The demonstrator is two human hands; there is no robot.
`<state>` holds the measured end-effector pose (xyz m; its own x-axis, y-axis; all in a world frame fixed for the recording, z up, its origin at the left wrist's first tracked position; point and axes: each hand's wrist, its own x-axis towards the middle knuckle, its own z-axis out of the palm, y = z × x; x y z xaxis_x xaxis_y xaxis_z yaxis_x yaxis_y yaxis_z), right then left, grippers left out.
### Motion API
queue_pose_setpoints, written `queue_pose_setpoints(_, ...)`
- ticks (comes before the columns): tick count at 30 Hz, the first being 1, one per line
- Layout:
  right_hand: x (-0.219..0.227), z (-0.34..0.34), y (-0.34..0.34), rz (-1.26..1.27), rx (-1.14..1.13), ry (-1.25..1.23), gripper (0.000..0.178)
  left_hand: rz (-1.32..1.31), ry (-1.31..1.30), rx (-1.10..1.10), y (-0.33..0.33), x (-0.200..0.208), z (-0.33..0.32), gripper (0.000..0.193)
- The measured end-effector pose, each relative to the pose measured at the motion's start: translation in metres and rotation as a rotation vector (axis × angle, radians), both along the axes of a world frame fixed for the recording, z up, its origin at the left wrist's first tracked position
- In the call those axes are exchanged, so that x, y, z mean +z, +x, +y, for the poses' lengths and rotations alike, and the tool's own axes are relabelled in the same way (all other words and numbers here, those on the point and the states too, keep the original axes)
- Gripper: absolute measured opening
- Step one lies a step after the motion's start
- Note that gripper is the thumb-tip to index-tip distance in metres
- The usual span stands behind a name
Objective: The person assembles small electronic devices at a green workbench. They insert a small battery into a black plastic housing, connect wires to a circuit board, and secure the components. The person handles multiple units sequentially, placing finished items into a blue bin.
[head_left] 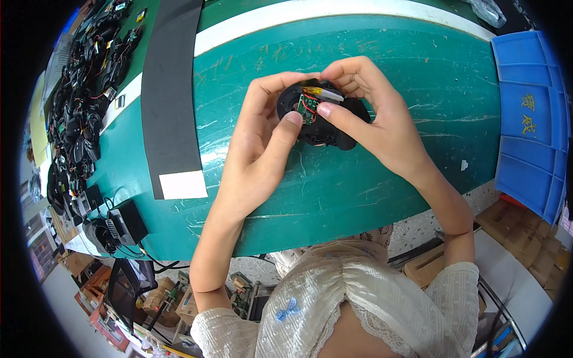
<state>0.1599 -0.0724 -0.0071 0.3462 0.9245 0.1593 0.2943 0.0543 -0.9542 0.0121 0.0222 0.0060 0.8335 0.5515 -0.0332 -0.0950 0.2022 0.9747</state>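
Observation:
Between my two hands, raised over the green table, is a black plastic device housing [341,135] with its inside facing up. A green circuit board [308,109] with thin red wires sits in it, and beside the board lies a silvery battery pouch with yellow tape [322,93]. My left hand [265,131] grips the housing's left side, its thumb pressing by the board's lower left edge. From the right, my right hand [373,113] holds it with the thumb tip at the red wires and the fingers curled behind the far rim.
A heap of black wired devices [77,113] lies along the left. Nearer are a black mat strip [170,101], a white paper piece [182,185] and a black box with cables [126,222]. A blue plastic crate [528,119] stands right; cardboard [525,232] lies below it.

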Motion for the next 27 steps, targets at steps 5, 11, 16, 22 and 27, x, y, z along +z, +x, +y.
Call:
queue_pose_setpoints(5,0.002,-0.003,-0.006,0.021,-0.04,-0.001,0.025,0.092,0.043,0.038,0.003,0.005,-0.004,0.035)
queue_pose_setpoints(11,-0.005,0.016,-0.01,0.357,0.308,-0.062,0.031,0.137,0.05,0.18,-0.012,0.005,0.003,0.034)
queue_pose_setpoints(16,0.012,-0.047,0.001,0.278,0.176,0.094,0.028,0.052,0.535,0.005,0.008,0.013,-0.023,0.031)
queue_pose_setpoints(22,0.107,-0.214,0.04,-0.13,-0.315,-0.052,0.034,-0.013,0.514,-0.141,0.02,0.046,-0.075,0.032)
queue_pose_setpoints(27,0.218,-0.3,0.135,-0.303,-0.847,-0.001,0.029,0.152,0.78,0.125,0.011,0.034,-0.071,0.026)
